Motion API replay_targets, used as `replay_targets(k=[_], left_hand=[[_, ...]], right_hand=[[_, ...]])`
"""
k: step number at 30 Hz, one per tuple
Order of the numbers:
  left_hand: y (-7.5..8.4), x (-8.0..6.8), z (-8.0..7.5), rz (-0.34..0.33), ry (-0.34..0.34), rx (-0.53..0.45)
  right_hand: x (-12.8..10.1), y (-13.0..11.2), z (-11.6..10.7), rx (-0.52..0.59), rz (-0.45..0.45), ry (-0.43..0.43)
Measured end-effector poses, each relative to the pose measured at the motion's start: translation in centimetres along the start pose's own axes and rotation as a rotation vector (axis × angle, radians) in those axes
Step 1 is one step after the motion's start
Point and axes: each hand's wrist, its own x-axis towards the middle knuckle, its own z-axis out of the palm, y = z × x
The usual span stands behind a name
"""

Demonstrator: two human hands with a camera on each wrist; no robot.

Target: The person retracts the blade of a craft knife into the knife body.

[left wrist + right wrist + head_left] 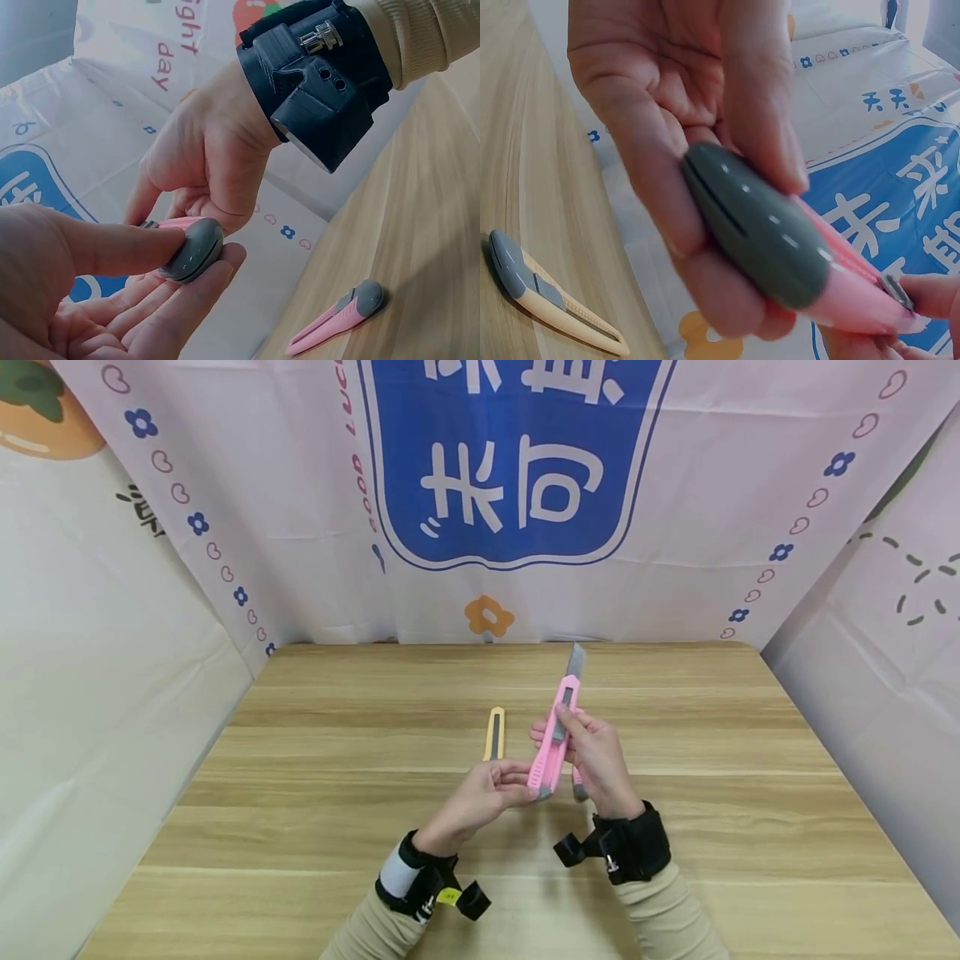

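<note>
Both hands hold the pink knife point(551, 752) above the table point(300, 827): left hand point(483, 793) pinching its grey butt, right hand point(596, 756) clamped mid-handle, thumb seemingly on the slider, blade pointing away.

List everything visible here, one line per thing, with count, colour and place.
pink utility knife: one, pink with grey end cap, blade out, held above the table by both hands.
second pink utility knife: one, pink with grey cap, lying on the table under the right hand.
yellow utility knife: one, pale yellow, lying on the table left of the hands.
table: one, light wood grain.
backdrop cloth: white with a blue panel, flowers and hearts, behind and beside the table.
left hand: pinches the held knife's grey end.
right hand: grips the held knife's body, thumb on the slider.
</note>
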Motion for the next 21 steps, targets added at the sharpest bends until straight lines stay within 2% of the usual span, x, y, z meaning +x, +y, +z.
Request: replay_targets(k=[8,21], left_hand=[[0.22,-0.07,0.21,-0.002,0.009,-0.036],[0.38,-0.07,0.38,-0.012,0.002,-0.049]], right_hand=[[-0.11,0.03,0.52,0.003,-0.010,0.056],[-0.26,0.10,0.57,0.042,-0.079,0.050]])
